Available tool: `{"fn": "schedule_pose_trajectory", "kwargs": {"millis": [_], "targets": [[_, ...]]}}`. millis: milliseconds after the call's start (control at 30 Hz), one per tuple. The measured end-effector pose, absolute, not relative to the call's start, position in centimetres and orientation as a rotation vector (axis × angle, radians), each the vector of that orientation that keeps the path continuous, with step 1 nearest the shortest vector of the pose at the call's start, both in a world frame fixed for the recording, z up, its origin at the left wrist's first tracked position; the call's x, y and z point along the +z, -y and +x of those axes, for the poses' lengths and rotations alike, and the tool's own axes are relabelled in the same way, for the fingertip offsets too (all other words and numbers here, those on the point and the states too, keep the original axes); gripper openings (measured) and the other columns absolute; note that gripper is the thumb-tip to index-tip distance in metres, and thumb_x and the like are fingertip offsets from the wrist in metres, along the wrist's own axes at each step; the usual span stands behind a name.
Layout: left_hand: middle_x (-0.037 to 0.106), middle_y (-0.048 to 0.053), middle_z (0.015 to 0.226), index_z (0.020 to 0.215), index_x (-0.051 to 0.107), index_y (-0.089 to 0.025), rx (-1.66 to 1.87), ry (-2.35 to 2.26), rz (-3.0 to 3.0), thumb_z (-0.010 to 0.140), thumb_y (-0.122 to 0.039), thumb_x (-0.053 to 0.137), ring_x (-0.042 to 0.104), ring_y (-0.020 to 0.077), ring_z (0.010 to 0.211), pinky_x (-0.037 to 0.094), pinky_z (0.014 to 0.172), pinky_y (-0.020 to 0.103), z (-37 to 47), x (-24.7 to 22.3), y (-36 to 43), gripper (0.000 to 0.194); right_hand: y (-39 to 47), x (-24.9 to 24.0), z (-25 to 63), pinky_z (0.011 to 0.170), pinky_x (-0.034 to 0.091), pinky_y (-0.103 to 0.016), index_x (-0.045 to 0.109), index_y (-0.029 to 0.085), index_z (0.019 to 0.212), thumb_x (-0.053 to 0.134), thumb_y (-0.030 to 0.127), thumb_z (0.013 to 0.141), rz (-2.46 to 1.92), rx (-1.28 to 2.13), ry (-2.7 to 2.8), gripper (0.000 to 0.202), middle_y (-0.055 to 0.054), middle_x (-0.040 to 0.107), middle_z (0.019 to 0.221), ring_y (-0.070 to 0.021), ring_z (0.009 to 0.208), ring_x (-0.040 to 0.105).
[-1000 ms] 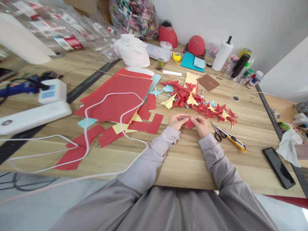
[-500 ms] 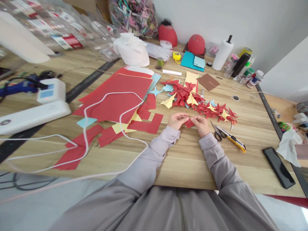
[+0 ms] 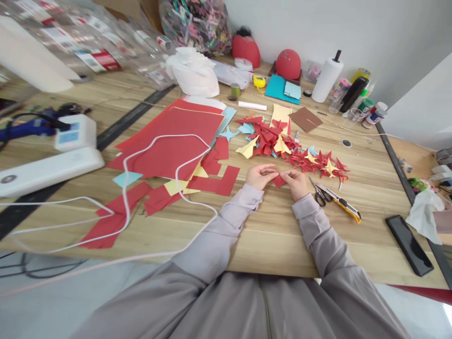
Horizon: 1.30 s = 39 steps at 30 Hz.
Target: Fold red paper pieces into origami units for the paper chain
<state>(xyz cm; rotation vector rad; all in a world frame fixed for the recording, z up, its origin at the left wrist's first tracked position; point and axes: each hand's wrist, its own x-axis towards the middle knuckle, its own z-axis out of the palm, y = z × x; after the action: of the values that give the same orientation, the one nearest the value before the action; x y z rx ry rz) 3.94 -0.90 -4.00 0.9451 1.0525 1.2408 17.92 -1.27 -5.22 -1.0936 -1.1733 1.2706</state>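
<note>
Shows a small piece of red paper [image 3: 278, 181] pinched between the left hand [image 3: 260, 177] and the right hand [image 3: 295, 182], just on the near side of a long pile of folded paper [image 3: 270, 140]. Looks very light, thin and fairly crisp, likely to keep a crease, yet easy to crumple or tear under a hard pull; probably best taken lightly by opposite edges. Seems to point one corner back toward the wearer, away from the pile. Cannot tell the long axis, being partly covered by fingertips. Gripped from both sides, thumb to fingers in each hand, almost fully closed around the paper; cannot tell the number of layers. Includes scissors [image 3: 320, 193] and a utility knife [image 3: 341, 203] on the near side of the pile, toward its right end, plus large red sheets [image 3: 162, 153] left of the pile, crossed by a white cord [image 3: 176, 136].
</note>
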Motion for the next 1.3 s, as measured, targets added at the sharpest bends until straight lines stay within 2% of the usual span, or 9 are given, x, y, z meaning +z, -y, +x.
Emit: {"fn": "schedule_pose_trajectory", "kwargs": {"millis": [267, 467, 667, 900, 1167, 1300], "targets": [[0.068, 0.003, 0.065, 0.083, 0.066, -0.011, 1.156, -0.915, 0.84, 0.044, -0.024, 0.079, 0.062, 0.0137, 0.061, 0.049, 0.066, 0.028, 3.8, -4.3, 0.9, 0.043, 1.6, -4.8, 18.0, 0.049, 0.044, -0.022, 0.062, 0.017, 0.059, 0.073, 0.034, 0.058, -1.058, 1.322, 1.152, 0.02, 0.002, 0.061, 0.054, -0.0086, 0.048, 0.052], [0.067, 0.002, 0.062, 0.083, 0.066, -0.013, 1.068, -0.816, 0.684, 0.044, -0.019, 0.08, 0.061, 0.0125, 0.057, 0.049, 0.058, 0.025, 3.8, -4.0, 1.0, 0.042, 1.6, -4.8, 18.5, 0.051, 0.043, -0.022, 0.059, 0.017, 0.057, 0.072, 0.032, 0.06, -0.992, 1.394, 1.136, 0.02, 0.003, 0.059, 0.053, -0.0077, 0.048, 0.051], [0.068, 0.002, 0.064, 0.081, 0.066, -0.012, 1.049, -0.716, 0.594, 0.043, -0.014, 0.079, 0.063, 0.0122, 0.059, 0.051, 0.059, 0.024, 3.8, -4.2, 1.1, 0.04, 1.7, -4.5, 18.6, 0.047, 0.039, -0.02, 0.059, 0.016, 0.057, 0.072, 0.029, 0.061, -0.913, 1.485, 1.106, 0.018, 0.004, 0.059, 0.052, -0.0065, 0.045, 0.049], [0.068, 0.002, 0.065, 0.077, 0.065, -0.012, 1.039, -0.681, 0.576, 0.046, -0.012, 0.078, 0.064, 0.0127, 0.062, 0.052, 0.062, 0.026, 3.8, -4.2, 1.2, 0.033, 1.8, -3.9, 18.5, 0.044, 0.039, -0.02, 0.052, 0.017, 0.052, 0.076, 0.032, 0.052, -0.972, 1.516, 0.965, 0.028, 0.005, 0.056, 0.051, -0.0073, 0.045, 0.047], [0.068, 0.002, 0.065, 0.072, 0.064, -0.012, 1.008, -0.634, 0.546, 0.045, -0.011, 0.078, 0.064, 0.0127, 0.06, 0.052, 0.061, 0.026, 3.8, -4.2, 1.3, 0.03, 2.0, -3.7, 18.3, 0.048, 0.043, -0.022, 0.051, 0.019, 0.056, 0.075, 0.037, 0.054, -0.876, 1.648, 0.984, 0.03, 0.005, 0.054, 0.053, -0.0082, 0.048, 0.049], [0.068, 0.002, 0.065, 0.07, 0.064, -0.012, 1.013, -0.621, 0.54, 0.044, -0.012, 0.079, 0.064, 0.013, 0.061, 0.052, 0.061, 0.026, 3.7, -4.1, 1.3, 0.031, 2.0, -3.9, 18.3, 0.049, 0.043, -0.023, 0.048, 0.019, 0.055, 0.073, 0.035, 0.057, -0.872, 1.671, 0.948, 0.029, 0.005, 0.053, 0.053, -0.0082, 0.047, 0.048]]}}
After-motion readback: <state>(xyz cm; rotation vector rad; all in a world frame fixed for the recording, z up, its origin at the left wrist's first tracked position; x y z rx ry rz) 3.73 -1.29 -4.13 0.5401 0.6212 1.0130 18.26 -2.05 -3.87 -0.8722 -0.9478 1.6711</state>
